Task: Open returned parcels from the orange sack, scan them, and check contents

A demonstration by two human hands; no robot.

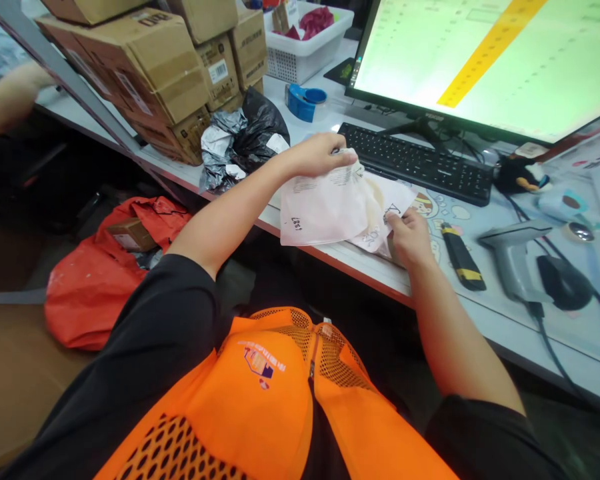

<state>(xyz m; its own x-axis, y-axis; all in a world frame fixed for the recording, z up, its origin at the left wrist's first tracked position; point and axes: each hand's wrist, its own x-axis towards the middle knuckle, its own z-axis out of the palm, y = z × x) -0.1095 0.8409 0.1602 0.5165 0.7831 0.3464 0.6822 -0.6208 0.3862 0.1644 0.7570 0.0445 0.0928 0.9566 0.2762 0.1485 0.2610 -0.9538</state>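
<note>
My left hand is closed on the top edge of a white plastic bag, which hangs over the desk's front edge with handwritten digits in its lower corner. Under and beside it lies a second white packet with dark handwriting. The fingers of my right hand pinch this packet's right corner, thumb on top. What the bags contain cannot be made out. Just behind my left hand is a black keyboard. To the right of my right hand lies a black and yellow utility knife.
Cardboard boxes are stacked at the left, with crumpled black and grey bags beside them. A barcode scanner and a mouse lie right. Behind are a blue tape dispenser and monitor. Another person's arm shows far left.
</note>
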